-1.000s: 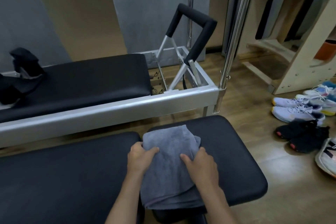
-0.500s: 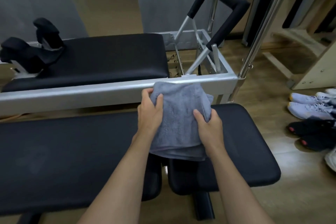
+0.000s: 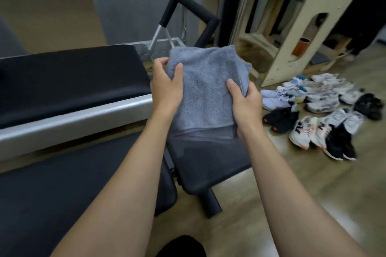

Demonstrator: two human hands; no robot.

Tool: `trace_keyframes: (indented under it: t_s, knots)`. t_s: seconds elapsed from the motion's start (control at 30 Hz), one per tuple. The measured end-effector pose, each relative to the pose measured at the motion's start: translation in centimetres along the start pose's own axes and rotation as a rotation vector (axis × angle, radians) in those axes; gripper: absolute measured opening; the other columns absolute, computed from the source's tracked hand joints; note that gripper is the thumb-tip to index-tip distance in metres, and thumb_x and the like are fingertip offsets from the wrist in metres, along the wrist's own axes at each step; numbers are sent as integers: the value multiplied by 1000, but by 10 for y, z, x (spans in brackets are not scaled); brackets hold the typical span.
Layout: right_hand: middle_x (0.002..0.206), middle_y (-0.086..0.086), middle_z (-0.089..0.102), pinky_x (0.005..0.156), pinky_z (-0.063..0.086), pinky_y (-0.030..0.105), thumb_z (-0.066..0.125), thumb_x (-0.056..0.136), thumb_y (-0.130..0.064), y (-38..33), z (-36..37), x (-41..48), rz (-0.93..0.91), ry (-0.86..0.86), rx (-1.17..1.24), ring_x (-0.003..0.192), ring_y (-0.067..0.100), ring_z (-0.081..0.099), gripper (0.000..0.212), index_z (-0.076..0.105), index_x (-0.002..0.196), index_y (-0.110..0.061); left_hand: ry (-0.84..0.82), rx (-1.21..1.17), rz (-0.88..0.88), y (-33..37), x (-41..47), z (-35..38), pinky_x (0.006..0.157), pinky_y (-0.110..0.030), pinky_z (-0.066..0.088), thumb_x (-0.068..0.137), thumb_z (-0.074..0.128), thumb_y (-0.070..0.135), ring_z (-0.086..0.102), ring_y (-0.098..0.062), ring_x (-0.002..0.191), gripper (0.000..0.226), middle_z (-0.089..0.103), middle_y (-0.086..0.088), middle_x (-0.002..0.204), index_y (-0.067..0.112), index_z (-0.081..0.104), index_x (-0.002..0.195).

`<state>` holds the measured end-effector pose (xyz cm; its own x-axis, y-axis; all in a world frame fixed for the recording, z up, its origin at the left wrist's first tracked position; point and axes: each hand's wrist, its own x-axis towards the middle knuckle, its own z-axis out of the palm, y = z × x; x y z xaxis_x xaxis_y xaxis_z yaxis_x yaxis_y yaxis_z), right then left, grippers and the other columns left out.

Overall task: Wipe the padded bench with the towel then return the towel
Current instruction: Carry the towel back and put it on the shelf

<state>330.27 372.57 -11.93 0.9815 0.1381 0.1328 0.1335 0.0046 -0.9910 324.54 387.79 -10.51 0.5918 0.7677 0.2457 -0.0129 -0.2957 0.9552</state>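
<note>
A grey-blue terry towel point(image 3: 205, 92), folded into a thick soft rectangle with a looped, fuzzy pile, is held up in front of the person by two hands. The left hand point(image 3: 167, 87) grips its upper left edge, thumb across the front and fingers curled behind. The right hand point(image 3: 245, 103) clamps the right edge the same way, thumb pressed into the pile. A thinner, smoother layer hangs out below the fold, over the short pad. Whether it touches the pad cannot be told.

Below the towel stands the black padded bench point(image 3: 62, 190), upholstered in smooth matt vinyl with rounded corners. It has two cushions: a long one on the left and a short seat pad point(image 3: 211, 169) on the right, set on a dark tubular leg.

Behind it runs a second flat black pad point(image 3: 69, 81) in a brushed silver metal frame point(image 3: 73, 123). One black foam-covered bar point(image 3: 188, 11), bent in a squared loop, rises from the frame on bare metal struts.

To the right is one pale plywood barrel stand point(image 3: 292, 33) with rounded cut-outs and a grey padded top. An orange cylinder point(image 3: 300, 47) sits inside it.

A cluster of trainers point(image 3: 317, 110) lies on the wood-look floor point(image 3: 271, 204), mostly white mesh with several black ones. They are too overlapped and blurred to count. One white pair point(image 3: 309, 131) shows a large dark "N" on each side.
</note>
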Motion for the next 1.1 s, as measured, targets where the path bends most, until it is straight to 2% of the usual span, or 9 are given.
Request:
trace_keyframes:
  t_s: [0.07, 0.17, 0.43, 0.53, 0.67, 0.77, 0.87, 0.93, 1.1]
  knots:
    - [98, -1, 73, 80, 57, 32, 69, 89, -32, -49, -28, 0, 22, 76, 2, 89, 11, 69, 19, 65, 101, -18, -58, -25, 11, 55, -4, 13, 66, -3, 39, 95, 54, 33, 53, 6, 81, 25, 53, 20, 91, 20, 49, 116]
    - [96, 2, 73, 84, 57, 45, 70, 81, -36, -140, -86, -2, 47, 172, 18, 89, 18, 69, 21, 65, 94, -20, -138, -88, 26, 153, -18, 37, 77, -15, 40, 94, 55, 32, 55, -5, 89, 27, 56, 14, 99, 19, 50, 117]
    - [83, -5, 70, 67, 52, 31, 70, 84, -27, -384, -300, -63, -35, 554, 24, 73, 9, 65, 11, 65, 90, -18, -471, -275, 125, 434, -129, 131, 71, -8, 39, 93, 57, 25, 53, 1, 79, 20, 54, 19, 89, 18, 50, 111]
    - [83, -4, 70, 69, 52, 36, 69, 80, -31, -455, -401, -115, -110, 738, -20, 74, 10, 63, 15, 65, 87, -19, -621, -362, 183, 530, -214, 171, 79, -23, 40, 93, 57, 26, 53, -11, 88, 24, 57, 9, 94, 14, 52, 113]
    - [93, 0, 75, 79, 56, 41, 69, 80, -31, -513, -529, -214, -202, 937, -65, 86, 17, 69, 20, 68, 96, -19, -816, -486, 248, 627, -355, 212, 80, -23, 39, 92, 58, 28, 55, -13, 93, 27, 58, 5, 102, 14, 52, 115]
    - [96, -1, 75, 80, 57, 40, 68, 85, -30, -544, -607, -306, -241, 1101, -111, 91, 19, 71, 16, 68, 99, -22, -982, -556, 259, 681, -473, 222, 73, -20, 37, 92, 58, 29, 55, -12, 87, 21, 56, 16, 89, 20, 50, 110]
    - [94, -6, 75, 76, 56, 32, 68, 88, -26, -569, -667, -399, -278, 1286, -139, 89, 13, 71, 13, 68, 100, -22, -1174, -638, 268, 725, -585, 220, 79, -29, 45, 91, 58, 30, 58, -16, 89, 19, 58, 13, 89, 24, 48, 106]
    - [96, -1, 75, 79, 57, 38, 69, 85, -30, -583, -698, -463, -291, 1435, -175, 91, 17, 71, 18, 69, 100, -20, -1316, -689, 288, 750, -659, 215, 87, -36, 48, 90, 58, 32, 58, -15, 90, 20, 59, 9, 94, 24, 49, 106]
    - [91, 0, 74, 74, 57, 38, 68, 89, -25, -606, -747, -624, -325, 1783, -234, 84, 16, 70, 9, 67, 95, -18, -1668, -803, 335, 795, -844, 177, 90, -35, 48, 90, 58, 33, 60, -20, 98, 22, 61, 2, 102, 22, 51, 108]
